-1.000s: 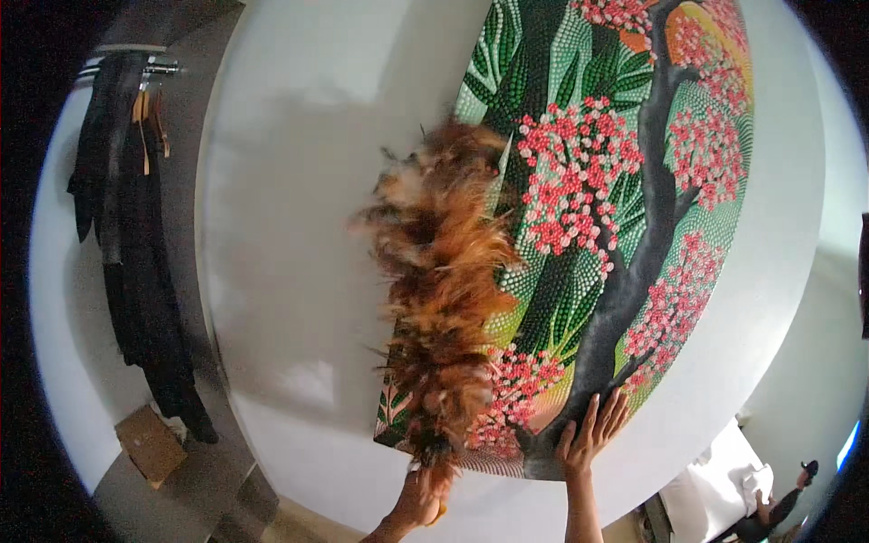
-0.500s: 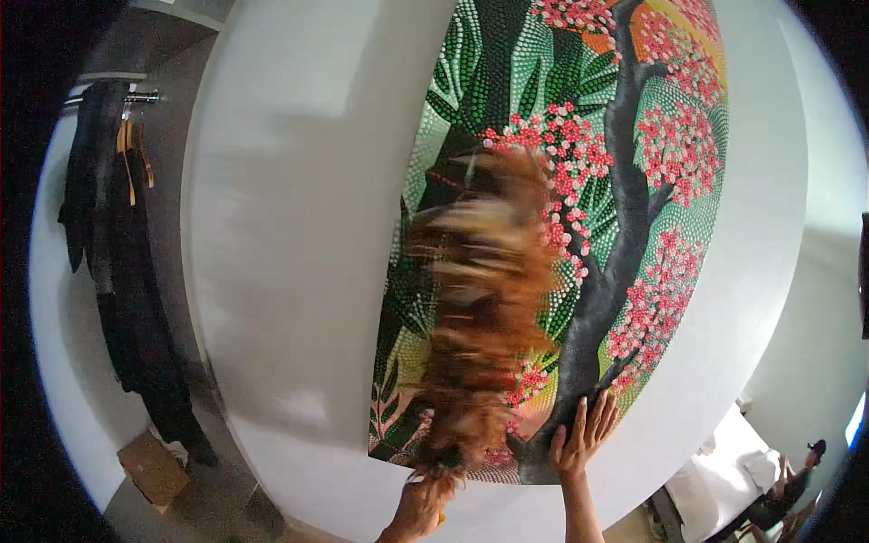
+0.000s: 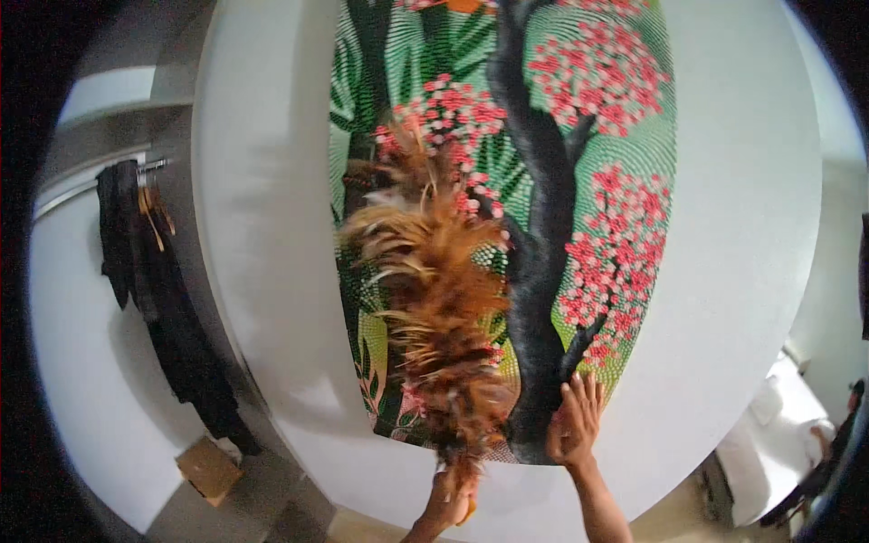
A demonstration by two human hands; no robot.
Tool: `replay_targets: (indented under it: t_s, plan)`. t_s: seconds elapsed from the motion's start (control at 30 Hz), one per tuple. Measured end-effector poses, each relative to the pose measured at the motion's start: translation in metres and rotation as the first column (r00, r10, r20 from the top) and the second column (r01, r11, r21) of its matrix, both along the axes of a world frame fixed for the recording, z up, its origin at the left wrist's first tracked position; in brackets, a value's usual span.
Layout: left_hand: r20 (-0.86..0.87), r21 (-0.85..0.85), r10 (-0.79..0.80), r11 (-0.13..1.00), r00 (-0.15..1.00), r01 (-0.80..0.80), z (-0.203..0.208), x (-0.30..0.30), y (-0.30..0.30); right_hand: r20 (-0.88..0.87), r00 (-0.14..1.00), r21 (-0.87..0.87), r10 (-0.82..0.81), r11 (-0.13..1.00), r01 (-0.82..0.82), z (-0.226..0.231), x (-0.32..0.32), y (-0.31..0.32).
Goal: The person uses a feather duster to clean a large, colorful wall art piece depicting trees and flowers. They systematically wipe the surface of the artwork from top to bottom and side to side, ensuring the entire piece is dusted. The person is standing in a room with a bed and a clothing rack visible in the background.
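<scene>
Down at six o'clock, as I monitor remotely, left hand [image 3: 450, 498] gripping the feather duster [image 3: 444, 308] (upright, pointing to twelve, over the painting [image 3: 543, 208]), right hand [image 3: 575, 425] at five o'clock, fingers [image 3: 583, 393] extended against the painting's lower part.

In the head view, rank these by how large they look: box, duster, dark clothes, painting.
1. Painting, cut off by the top edge
2. Duster
3. Dark clothes, long but narrow
4. Box

The last two seem farther off, so true sizes may compare differently.
</scene>
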State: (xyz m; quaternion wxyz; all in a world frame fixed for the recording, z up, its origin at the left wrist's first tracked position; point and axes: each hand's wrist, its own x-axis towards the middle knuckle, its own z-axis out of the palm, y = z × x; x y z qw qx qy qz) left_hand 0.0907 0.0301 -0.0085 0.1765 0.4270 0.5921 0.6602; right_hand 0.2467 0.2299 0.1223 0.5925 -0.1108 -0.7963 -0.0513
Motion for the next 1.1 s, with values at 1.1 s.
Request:
replay_targets:
  t_s: [1.1]
  plan:
    - [0.052,0.102,-0.147,0.985,0.988,0.141,0.054,0.126,0.085,-0.12,0.968,0.088,-0.221,0.969,0.232,0.049,0.097,0.098]
